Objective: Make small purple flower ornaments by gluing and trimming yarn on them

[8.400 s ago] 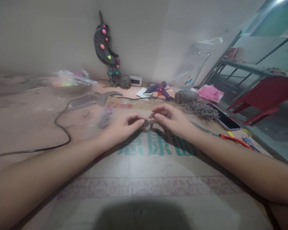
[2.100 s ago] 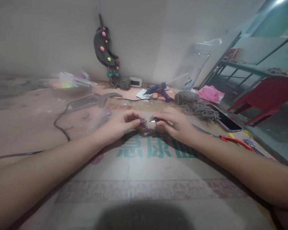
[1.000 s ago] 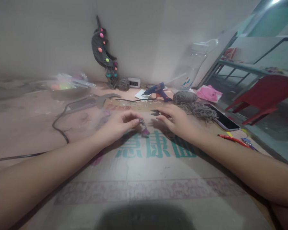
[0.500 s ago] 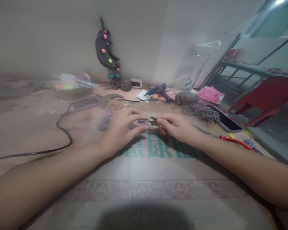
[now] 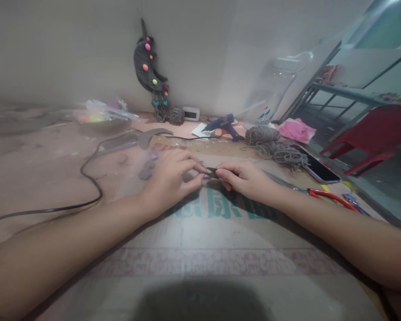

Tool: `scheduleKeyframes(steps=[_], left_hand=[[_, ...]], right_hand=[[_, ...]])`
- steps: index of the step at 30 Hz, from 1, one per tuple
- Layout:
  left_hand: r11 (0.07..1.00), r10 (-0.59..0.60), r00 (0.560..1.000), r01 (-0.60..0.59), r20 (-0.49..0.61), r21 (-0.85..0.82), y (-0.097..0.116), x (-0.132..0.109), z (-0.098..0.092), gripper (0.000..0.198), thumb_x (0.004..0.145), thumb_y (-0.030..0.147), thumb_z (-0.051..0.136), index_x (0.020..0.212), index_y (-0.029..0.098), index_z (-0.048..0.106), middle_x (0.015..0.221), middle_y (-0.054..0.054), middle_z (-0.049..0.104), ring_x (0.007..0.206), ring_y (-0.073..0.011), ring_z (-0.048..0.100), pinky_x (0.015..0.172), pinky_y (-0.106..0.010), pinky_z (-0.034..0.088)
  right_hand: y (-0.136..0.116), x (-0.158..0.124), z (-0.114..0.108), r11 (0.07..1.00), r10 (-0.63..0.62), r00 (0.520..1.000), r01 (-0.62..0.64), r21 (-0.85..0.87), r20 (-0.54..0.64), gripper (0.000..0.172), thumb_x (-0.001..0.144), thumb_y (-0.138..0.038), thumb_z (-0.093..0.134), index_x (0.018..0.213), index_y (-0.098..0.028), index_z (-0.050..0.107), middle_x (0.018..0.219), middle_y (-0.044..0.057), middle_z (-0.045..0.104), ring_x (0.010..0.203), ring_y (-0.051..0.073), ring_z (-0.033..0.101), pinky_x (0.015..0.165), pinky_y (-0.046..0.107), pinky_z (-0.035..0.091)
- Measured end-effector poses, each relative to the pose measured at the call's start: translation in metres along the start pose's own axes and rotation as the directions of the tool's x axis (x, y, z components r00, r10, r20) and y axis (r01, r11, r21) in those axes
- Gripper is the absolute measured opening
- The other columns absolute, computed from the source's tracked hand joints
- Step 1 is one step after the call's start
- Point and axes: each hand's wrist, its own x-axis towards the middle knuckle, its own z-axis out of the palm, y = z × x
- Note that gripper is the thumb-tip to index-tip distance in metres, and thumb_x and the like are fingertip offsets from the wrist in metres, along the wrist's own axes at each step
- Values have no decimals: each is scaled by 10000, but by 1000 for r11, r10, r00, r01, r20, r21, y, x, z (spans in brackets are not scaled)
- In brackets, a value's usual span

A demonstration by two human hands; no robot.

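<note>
My right hand (image 5: 239, 178) is closed around small dark thread snips (image 5: 212, 173), whose pointed blades face left. Close by, my left hand (image 5: 177, 176) has its thumb and index finger brought together in a pinch at the blade tips. What lies between those fingertips is too small to make out; a purple bit (image 5: 206, 176) shows beside them. Under both hands is a pale printed sheet (image 5: 207, 236) with green characters. A grey-purple yarn piece (image 5: 147, 169) lies just left of my left hand.
Red-handled scissors (image 5: 330, 195) and a phone (image 5: 321, 167) lie on the right. Behind are grey yarn (image 5: 277, 149), a blue glue gun (image 5: 225, 124) and a clear bottle (image 5: 276, 91). A black cord (image 5: 98, 191) curves across the left. A decorated crescent (image 5: 145, 67) hangs on the wall.
My left thumb and index finger have drawn together at the tips of the snips. The blades look closer together than before. The view has shifted slightly.
</note>
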Motion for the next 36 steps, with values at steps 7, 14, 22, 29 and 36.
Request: scheduleKeyframes(steps=[7,14,22,29,36], left_hand=[[997,-79,996,80,38,-16,2,1,0,92,867,250,615,863,212,699,905,-27,697,893,-192,613,850,-364,420],[977,-205,975,209,82,-45,4,4,-2,82,858,206,544,829,189,619,887,-32,659,897,-204,595,837,-358,428],[957,-207,973,223,102,-187,7,5,-8,252,951,226,369,730,201,487,788,-39,581,796,-186,557,740,-337,444],[975,173,976,-150,130,-166,16,-4,-8,221,919,192,547,1135,231,574,1107,-74,658,1038,-205,600,922,-357,465],[995,-79,997,80,20,-56,1,1,-1,249,899,353,652,1102,211,672,1041,-70,661,1023,-223,596,911,-375,446]], right_hand=[[-3,1,0,1000,-11,1000,11,-17,-1,394,972,-345,436,621,-187,520,544,-35,543,511,99,467,556,244,315],[1,0,-2,998,-28,999,27,-57,-28,402,977,-351,427,619,-186,506,564,-29,548,527,101,465,567,244,313],[4,0,-2,998,-35,997,30,-62,-68,390,976,-350,437,636,-183,528,575,-29,541,539,106,469,570,245,318],[9,1,-3,989,-133,979,120,-91,-156,328,972,-322,435,712,-180,577,643,-11,573,593,120,486,603,245,346],[10,-2,2,974,-179,981,167,-154,-73,322,992,-331,433,857,-167,674,690,10,646,614,122,541,608,235,368]])
